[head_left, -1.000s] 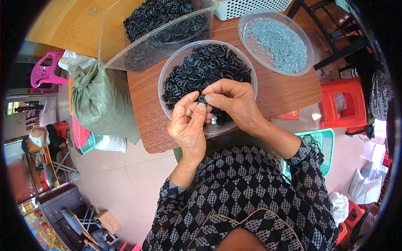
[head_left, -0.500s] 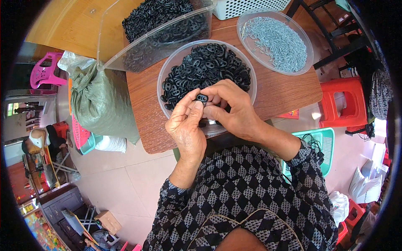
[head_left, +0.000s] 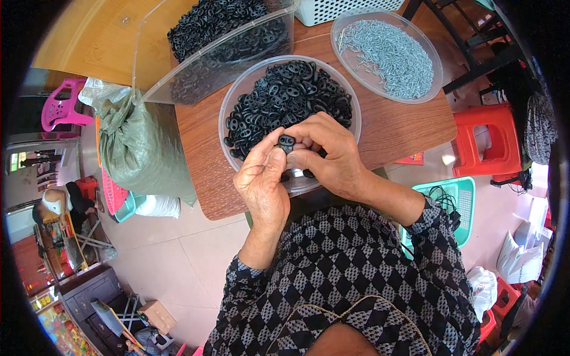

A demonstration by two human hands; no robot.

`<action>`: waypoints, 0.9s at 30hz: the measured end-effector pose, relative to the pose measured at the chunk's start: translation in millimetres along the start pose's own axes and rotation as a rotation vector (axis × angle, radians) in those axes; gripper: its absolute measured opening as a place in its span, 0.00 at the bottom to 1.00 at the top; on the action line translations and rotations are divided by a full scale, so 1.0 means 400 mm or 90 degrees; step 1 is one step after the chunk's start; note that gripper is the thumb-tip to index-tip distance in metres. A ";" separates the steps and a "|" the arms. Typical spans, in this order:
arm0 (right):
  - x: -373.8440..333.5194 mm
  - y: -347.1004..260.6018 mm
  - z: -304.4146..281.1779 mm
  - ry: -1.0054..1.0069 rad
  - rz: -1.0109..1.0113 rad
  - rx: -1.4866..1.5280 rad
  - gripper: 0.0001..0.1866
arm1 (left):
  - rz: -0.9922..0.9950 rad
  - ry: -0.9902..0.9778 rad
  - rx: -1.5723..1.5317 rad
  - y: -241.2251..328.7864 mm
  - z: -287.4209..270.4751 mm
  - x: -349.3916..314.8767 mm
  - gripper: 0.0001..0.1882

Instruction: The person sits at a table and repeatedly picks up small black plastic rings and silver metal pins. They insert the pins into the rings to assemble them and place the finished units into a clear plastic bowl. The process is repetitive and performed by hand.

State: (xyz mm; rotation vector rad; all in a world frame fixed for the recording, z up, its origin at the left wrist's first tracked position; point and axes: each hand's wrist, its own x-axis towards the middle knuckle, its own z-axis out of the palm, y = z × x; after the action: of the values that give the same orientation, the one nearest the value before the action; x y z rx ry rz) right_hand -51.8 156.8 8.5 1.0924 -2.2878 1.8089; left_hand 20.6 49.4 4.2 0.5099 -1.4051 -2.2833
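Between my two hands, over the near rim of a round clear tub (head_left: 223, 132), is a small black two-hole cord lock (head_left: 287, 141). My left hand (head_left: 261, 187) pinches it with thumb and fingertips. My right hand (head_left: 335, 155) is closed too, its thumb and forefinger pressed against the piece's right side and its other fingers curled. Whether those curled fingers hold anything more is hidden. A heap of similar black two-hole pieces (head_left: 279, 98) fills the tub. To its right, a round clear tray (head_left: 436, 74) bears many tiny silvery metal pieces (head_left: 386, 56), too small to name surely.
A clear bin (head_left: 157, 89) of black parts and a white perforated basket (head_left: 350, 10) stand at the table's (head_left: 404, 133) back. Left of it is a green sack (head_left: 142, 151); right are a red stool (head_left: 487, 142) and turquoise basket (head_left: 466, 207). Another person (head_left: 56, 204) sits far left.
The cord lock has tilted slightly between my fingertips, showing more of its face. My hands stay nearly in place; the whole scene shifts slightly left from head movement.
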 end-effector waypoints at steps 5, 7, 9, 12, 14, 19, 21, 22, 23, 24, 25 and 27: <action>0.002 0.000 0.002 0.004 -0.007 0.001 0.13 | 0.016 0.005 -0.014 -0.005 -0.002 -0.004 0.13; 0.003 -0.003 0.001 0.009 -0.021 -0.001 0.13 | 0.028 0.007 -0.006 -0.004 0.004 -0.008 0.13; 0.003 -0.002 0.003 0.012 -0.030 -0.003 0.12 | 0.037 0.011 -0.003 -0.007 0.002 -0.008 0.13; 0.002 0.000 0.004 0.009 -0.052 -0.011 0.12 | 0.049 0.023 -0.007 -0.007 0.008 -0.012 0.12; 0.002 0.000 0.004 0.011 -0.065 -0.018 0.12 | 0.049 0.029 -0.009 -0.008 0.011 -0.013 0.12; 0.006 -0.010 0.011 0.027 -0.082 -0.036 0.12 | 0.051 0.031 -0.012 -0.003 0.007 -0.011 0.12; 0.004 -0.009 0.010 0.027 -0.088 -0.035 0.12 | 0.046 0.035 -0.014 0.004 0.015 -0.013 0.13; 0.003 -0.008 0.009 0.027 -0.090 -0.035 0.12 | 0.043 0.037 -0.015 0.006 0.018 -0.013 0.13; 0.003 -0.007 0.008 0.029 -0.094 -0.031 0.12 | 0.047 0.027 -0.019 0.004 0.016 -0.012 0.14; 0.004 -0.004 0.007 0.033 -0.098 -0.027 0.12 | 0.051 0.016 -0.022 0.000 0.011 -0.012 0.14; 0.003 -0.003 0.006 0.036 -0.102 -0.023 0.12 | 0.055 0.005 -0.026 -0.002 0.009 -0.012 0.14; 0.004 -0.010 0.001 0.037 -0.088 -0.010 0.12 | 0.072 0.011 -0.010 -0.003 0.012 -0.011 0.15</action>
State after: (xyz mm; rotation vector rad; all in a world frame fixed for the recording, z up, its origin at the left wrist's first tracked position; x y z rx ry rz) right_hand -50.7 155.3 12.4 1.1493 -2.1336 1.7458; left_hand 21.7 56.0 5.6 0.4324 -1.3713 -2.1929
